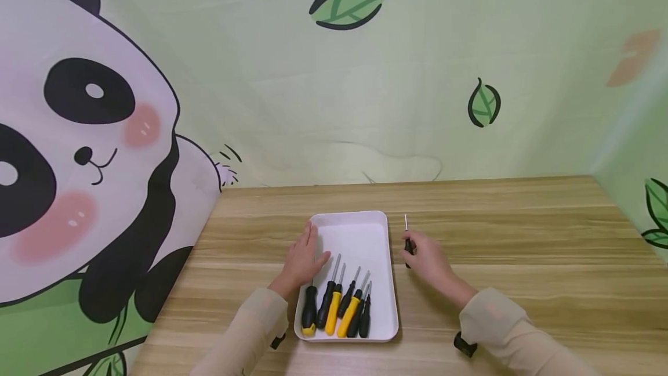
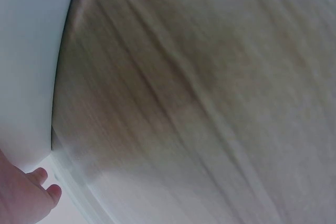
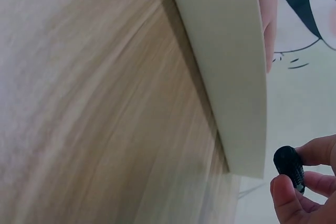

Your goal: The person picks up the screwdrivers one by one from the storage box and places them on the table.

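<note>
A white tray [image 1: 360,237] lies on the table with several screwdrivers, some with black handles and some with yellow, side by side in its near half. A larger black screwdriver [image 1: 309,312] with a yellow end lies along the tray's left wall. My left hand [image 1: 302,257] rests on the tray's left rim, fingers extended. To the right of the tray, my right hand [image 1: 425,255] pinches a small black-handled screwdriver [image 1: 409,245], its metal shaft pointing away from me. In the right wrist view, thumb and fingers grip that black handle [image 3: 289,163].
The wood-grain table [image 1: 532,248] extends to both sides of the tray. Behind it hangs a pale green backdrop [image 1: 407,103] printed with leaves and a large panda [image 1: 162,190] on the left.
</note>
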Demonstrator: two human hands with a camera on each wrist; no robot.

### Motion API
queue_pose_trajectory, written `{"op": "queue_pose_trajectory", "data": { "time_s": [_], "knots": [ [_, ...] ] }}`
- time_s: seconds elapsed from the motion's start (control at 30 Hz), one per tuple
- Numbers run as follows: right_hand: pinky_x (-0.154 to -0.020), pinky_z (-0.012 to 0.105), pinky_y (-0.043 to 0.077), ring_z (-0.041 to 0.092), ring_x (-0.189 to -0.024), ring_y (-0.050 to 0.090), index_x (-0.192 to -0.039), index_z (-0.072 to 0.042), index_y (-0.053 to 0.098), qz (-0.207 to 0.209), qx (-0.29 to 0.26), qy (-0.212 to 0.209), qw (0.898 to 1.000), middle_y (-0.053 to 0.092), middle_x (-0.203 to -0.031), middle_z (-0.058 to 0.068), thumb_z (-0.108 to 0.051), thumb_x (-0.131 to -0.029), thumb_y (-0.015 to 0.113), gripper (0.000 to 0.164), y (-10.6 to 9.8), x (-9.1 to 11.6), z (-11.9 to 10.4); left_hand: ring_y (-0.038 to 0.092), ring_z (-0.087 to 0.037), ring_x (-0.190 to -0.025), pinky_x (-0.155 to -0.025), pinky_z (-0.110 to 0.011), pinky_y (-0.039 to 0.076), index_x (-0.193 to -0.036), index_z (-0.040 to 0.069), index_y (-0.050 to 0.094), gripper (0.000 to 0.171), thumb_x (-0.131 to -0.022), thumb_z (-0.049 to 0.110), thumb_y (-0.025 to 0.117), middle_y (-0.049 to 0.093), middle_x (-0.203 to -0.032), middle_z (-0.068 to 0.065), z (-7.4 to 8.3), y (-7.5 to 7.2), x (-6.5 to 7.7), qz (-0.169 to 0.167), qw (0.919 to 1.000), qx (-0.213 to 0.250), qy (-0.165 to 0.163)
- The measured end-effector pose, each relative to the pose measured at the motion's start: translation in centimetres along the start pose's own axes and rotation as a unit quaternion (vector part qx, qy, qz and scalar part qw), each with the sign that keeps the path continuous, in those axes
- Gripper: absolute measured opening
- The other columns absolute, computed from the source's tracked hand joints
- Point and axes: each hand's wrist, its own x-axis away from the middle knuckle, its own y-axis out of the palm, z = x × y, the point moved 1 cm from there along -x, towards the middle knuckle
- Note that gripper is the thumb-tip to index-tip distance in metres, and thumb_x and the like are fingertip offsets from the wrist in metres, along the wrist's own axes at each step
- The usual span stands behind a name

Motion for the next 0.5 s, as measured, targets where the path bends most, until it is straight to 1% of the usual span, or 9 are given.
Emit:
{"op": "queue_pose_trajectory", "data": {
  "time_s": [0.1,0.33,0.5],
  "knots": [
    [-0.061,0.030,0.044,0.017,-0.067,0.051,-0.102,0.003,0.059,0.000,-0.011,0.005,1.000,0.058,-0.076,0.009,-0.005,-0.073,0.063,0.031,0.0,-0.1,0.6,0.023,-0.031,-0.132,-0.103,-0.054,0.023,-0.141,0.001,0.016,0.074,-0.087,0.041,0.048,0.006,-0.149,-0.013,0.0,0.0,0.0,-0.001,1.0000,0.001,0.000],
    [-0.066,0.034,0.047,0.021,-0.073,0.056,-0.107,0.004,0.058,-0.010,-0.029,0.030,0.999,0.058,-0.080,0.012,-0.004,-0.074,0.063,0.034,0.0,-0.3,1.5,0.022,-0.032,-0.132,-0.102,-0.054,0.023,-0.141,0.000,0.015,0.074,-0.088,0.041,0.047,0.006,-0.149,-0.014,0.0,-0.1,0.1,-0.002,1.0000,0.000,0.005],
    [-0.064,0.032,0.047,0.020,-0.073,0.056,-0.108,0.004,0.058,-0.013,-0.036,0.042,0.998,0.058,-0.081,0.012,-0.004,-0.074,0.062,0.034,0.0,-0.6,2.0,0.022,-0.031,-0.132,-0.102,-0.054,0.023,-0.141,0.000,0.015,0.074,-0.088,0.041,0.046,0.007,-0.149,-0.015,-0.1,0.0,0.0,0.001,1.0000,0.001,0.006]
  ]
}}
